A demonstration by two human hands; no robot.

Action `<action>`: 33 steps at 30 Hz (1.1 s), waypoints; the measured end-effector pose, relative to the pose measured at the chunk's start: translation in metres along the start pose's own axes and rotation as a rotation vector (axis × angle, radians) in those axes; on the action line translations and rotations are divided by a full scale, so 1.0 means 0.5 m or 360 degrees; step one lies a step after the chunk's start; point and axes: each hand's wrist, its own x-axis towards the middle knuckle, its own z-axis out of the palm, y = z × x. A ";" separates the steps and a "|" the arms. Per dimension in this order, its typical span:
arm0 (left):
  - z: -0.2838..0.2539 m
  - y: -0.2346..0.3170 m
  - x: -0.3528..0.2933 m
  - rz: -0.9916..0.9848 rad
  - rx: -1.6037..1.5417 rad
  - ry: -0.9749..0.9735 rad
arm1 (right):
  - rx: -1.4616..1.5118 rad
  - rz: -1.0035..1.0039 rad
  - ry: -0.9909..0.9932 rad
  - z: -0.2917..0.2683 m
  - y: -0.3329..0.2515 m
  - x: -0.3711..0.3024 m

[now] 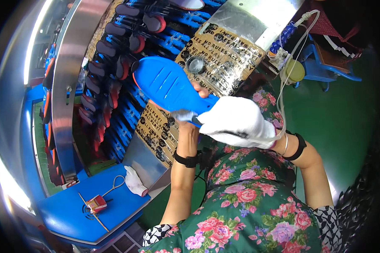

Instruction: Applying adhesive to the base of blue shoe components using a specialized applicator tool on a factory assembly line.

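Green floor [346,122] fills the right of the view, and a curved metal machine housing [71,76] with rows of dark shoe-shaped forms on blue racks [114,76] fills the left. Below it, a blue surface [67,215] carries a spare white glove [135,182], a small red object with a cord [98,204] and a thin stick [93,211]. Raised in front of the racks is a blue insole-shaped piece [169,86], its broad rounded end pointing up and left, its narrow end running down and right into both hands. The left hand [189,122], bare, has its grip closed on the narrow end from underneath, with a fingertip showing over the piece's right edge and a bit of pale cloth [182,114] pressed between the hand and the piece. The right hand [236,122], in a white glove, is curled shut over the same narrow end from the right and above, hiding where the piece ends; a thin clear tube [283,84] leads away from this hand upward. Both wrists wear black bands. A floral-patterned garment [249,202] covers the lower foreground.
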 end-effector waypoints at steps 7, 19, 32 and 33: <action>0.002 0.010 0.015 -0.0013 -0.0058 -0.0194 | -0.0166 -0.0037 0.0090 -0.014 0.003 0.005; -0.034 0.031 0.031 -0.0049 -0.0132 -0.0339 | -0.0169 0.0097 0.0026 -0.002 -0.011 -0.027; -0.075 0.061 0.004 -0.0132 -0.0292 -0.0014 | 0.0564 0.0640 -0.0027 0.000 -0.007 -0.061; -0.067 0.064 0.007 -0.0221 -0.0319 -0.0117 | 0.0362 0.0537 -0.0014 -0.006 -0.004 -0.054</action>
